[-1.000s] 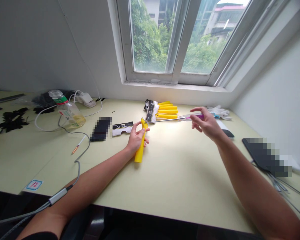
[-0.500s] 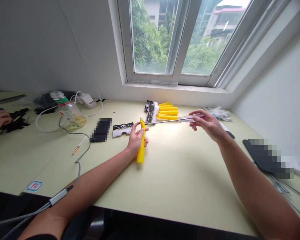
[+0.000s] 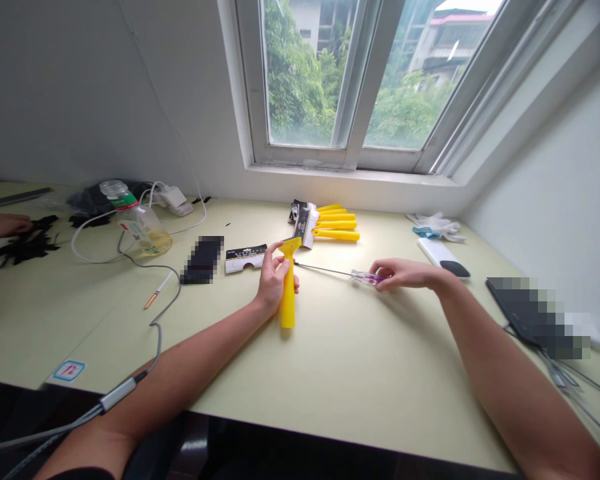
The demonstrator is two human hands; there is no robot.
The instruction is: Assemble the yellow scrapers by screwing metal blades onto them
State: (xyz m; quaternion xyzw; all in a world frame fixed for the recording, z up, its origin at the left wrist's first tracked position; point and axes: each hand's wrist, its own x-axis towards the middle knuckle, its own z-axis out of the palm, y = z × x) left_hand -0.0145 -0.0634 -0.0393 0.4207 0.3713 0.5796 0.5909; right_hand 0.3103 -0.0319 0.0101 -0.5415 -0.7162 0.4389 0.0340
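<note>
My left hand (image 3: pixel 273 280) is closed round a yellow scraper (image 3: pixel 288 293), its wide head up and its handle pointing toward me. In my right hand (image 3: pixel 397 275) is a screwdriver (image 3: pixel 363 277) with a clear and purple handle, held low over the table. Its long shaft points left, and the tip ends close beside the scraper, near my left fingers; whether it touches is unclear. Behind my left hand lies a black and white cardboard package (image 3: pixel 245 259). Several more yellow scrapers (image 3: pixel 336 225) with packaging cards lie in a pile at the back.
A bottle (image 3: pixel 143 230) with yellowish liquid, a white charger (image 3: pixel 173 199) and cables stand at left. A black phone-like slab (image 3: pixel 203 260) and a pen-like stick (image 3: pixel 159 290) lie nearby. At right are white gloves (image 3: pixel 437 227) and a white device (image 3: pixel 443 258). Another person's hand (image 3: pixel 3 228) reaches in far left.
My right hand has lowered the screwdriver toward the table, its tip moving off the scraper's head. My left hand has turned the scraper so its wide face shows. The other person's hand shifted slightly.
</note>
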